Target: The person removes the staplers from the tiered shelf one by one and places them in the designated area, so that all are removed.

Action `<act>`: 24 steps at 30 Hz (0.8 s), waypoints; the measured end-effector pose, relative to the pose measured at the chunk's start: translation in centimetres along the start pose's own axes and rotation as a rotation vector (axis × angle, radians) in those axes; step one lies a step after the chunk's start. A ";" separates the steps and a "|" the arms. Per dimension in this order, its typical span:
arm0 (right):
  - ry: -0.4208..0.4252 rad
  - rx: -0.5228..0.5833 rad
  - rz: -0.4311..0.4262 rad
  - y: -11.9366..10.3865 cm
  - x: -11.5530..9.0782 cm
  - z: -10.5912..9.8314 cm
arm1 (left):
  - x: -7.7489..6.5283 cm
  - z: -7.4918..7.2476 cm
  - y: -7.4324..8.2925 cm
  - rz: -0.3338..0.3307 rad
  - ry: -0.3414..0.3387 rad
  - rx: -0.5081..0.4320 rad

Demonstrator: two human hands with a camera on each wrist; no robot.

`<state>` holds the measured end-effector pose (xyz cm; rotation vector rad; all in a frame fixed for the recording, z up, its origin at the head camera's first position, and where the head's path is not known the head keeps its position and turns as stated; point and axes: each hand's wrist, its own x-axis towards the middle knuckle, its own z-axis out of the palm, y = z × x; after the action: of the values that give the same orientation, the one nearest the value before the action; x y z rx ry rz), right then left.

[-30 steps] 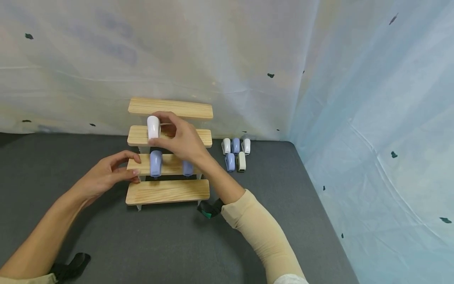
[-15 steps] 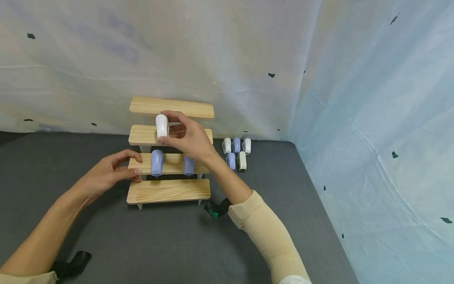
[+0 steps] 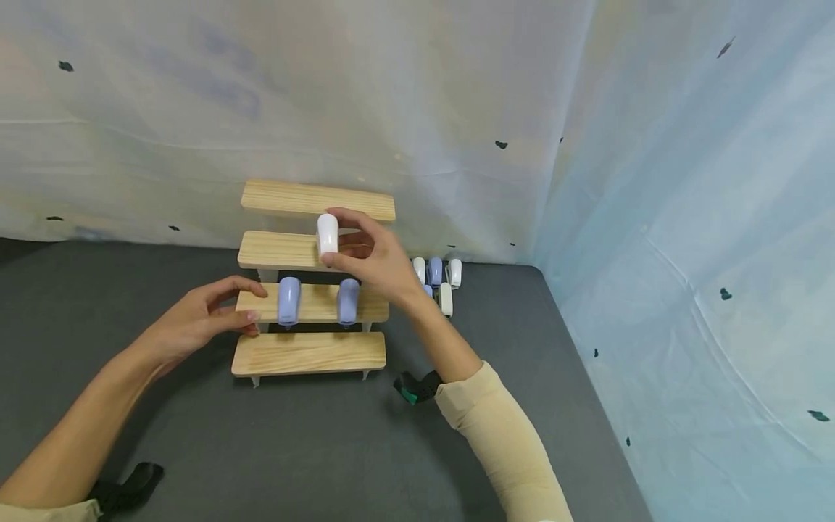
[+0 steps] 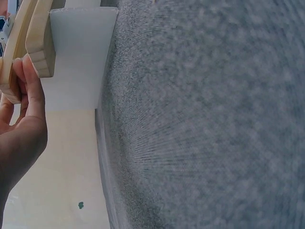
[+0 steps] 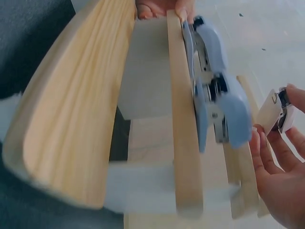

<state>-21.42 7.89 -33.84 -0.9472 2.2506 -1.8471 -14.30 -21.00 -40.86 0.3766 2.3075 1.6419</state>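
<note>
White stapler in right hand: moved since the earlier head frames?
Yes: the white stapler shifted right, away from the left end of the second-from-top shelf.

In the head view, the right hand (image 3: 378, 261) hides the right end of the second-highest pale wooden shelf (image 3: 280, 250), and we lose most of one small lavender stapler (image 3: 428, 290) behind its wrist. The beige fabric right sleeve (image 3: 505, 435) runs off the bottom edge. In the left wrist view, the left hand (image 4: 24, 136) leaves the frame at the left; a cropped white-and-dark object (image 4: 5, 31) above it may be a stapler, but we cannot be sure. In the right wrist view, the lowest pale wooden shelf (image 5: 71, 109) blurs at its near end, and fingers cover part of the glossy white stapler (image 5: 268, 112).
</note>
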 end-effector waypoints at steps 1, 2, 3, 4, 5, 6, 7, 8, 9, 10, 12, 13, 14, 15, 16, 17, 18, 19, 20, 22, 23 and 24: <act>0.004 0.001 -0.004 0.1 -0.1 -0.3 | 0.0 0.0 0.0 0.004 -0.001 0.001; 0.006 0.000 -0.005 0.1 -0.2 -0.6 | 0.1 0.1 0.0 0.008 -0.001 -0.001; 0.007 0.000 -0.002 0.2 -0.4 -0.8 | 0.1 0.1 0.0 0.012 -0.002 -0.002; 0.008 -0.002 0.004 0.1 -0.5 -1.1 | 0.1 0.2 0.0 0.016 -0.002 -0.003; 0.010 -0.005 0.007 0.1 -0.6 -1.4 | 0.1 0.2 0.0 0.018 -0.002 -0.003; 0.010 -0.007 0.009 -0.1 -0.7 -1.6 | 0.1 0.2 0.0 0.019 -0.001 0.001; 0.010 -0.008 0.013 -0.3 -0.9 -1.8 | 0.1 0.2 0.0 0.020 0.001 0.004; 0.011 -0.010 0.014 -0.7 -1.1 -2.0 | 0.1 0.2 0.0 0.021 0.002 0.008; 0.011 -0.010 0.015 -1.0 -1.3 -2.2 | 0.1 0.2 0.0 0.022 0.003 0.012; 0.013 -0.013 0.014 -1.4 -1.5 -2.3 | 0.2 0.1 0.0 0.023 0.004 0.015; 0.017 -0.014 0.019 -2.0 -1.9 -2.7 | 0.3 0.1 0.0 0.027 0.005 0.015; 0.021 -0.019 0.023 -2.2 -2.1 -2.9 | 0.4 0.2 0.0 0.028 0.005 0.014; 0.024 -0.023 0.026 -2.4 -2.3 -3.0 | 0.4 0.2 0.0 0.030 0.005 0.012; 0.024 -0.030 0.031 -2.4 -2.4 -3.2 | 0.4 0.2 0.0 0.032 0.006 0.009; 0.027 -0.040 0.033 -2.3 -2.6 -3.4 | 0.5 0.2 -0.1 0.033 0.006 0.005; 0.029 -0.045 0.038 -2.3 -2.8 -3.6 | 0.5 0.2 -0.1 0.035 0.005 0.001; 0.032 -0.051 0.039 -2.2 -2.9 -3.8 | 0.5 0.3 -0.1 0.037 0.006 -0.001; 0.035 -0.050 0.043 -2.1 -3.1 -3.9 | 0.4 0.3 -0.2 0.038 0.005 -0.004; 0.035 -0.045 0.046 -2.1 -3.3 -4.1 | 0.4 0.3 -0.2 0.039 0.003 -0.008; 0.040 -0.034 0.051 -1.9 -3.6 -4.4 | 0.3 0.3 -0.2 0.043 0.003 -0.014; 0.041 -0.029 0.053 -1.9 -3.7 -4.5 | 0.3 0.3 -0.2 0.045 0.003 -0.016; 0.041 -0.030 0.053 -1.8 -3.8 -4.6 | 0.2 0.3 -0.2 0.047 0.004 -0.017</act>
<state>-19.59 13.67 -32.16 -0.8524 2.3104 -1.8324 -14.42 -20.77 -41.17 0.4271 2.3032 1.6844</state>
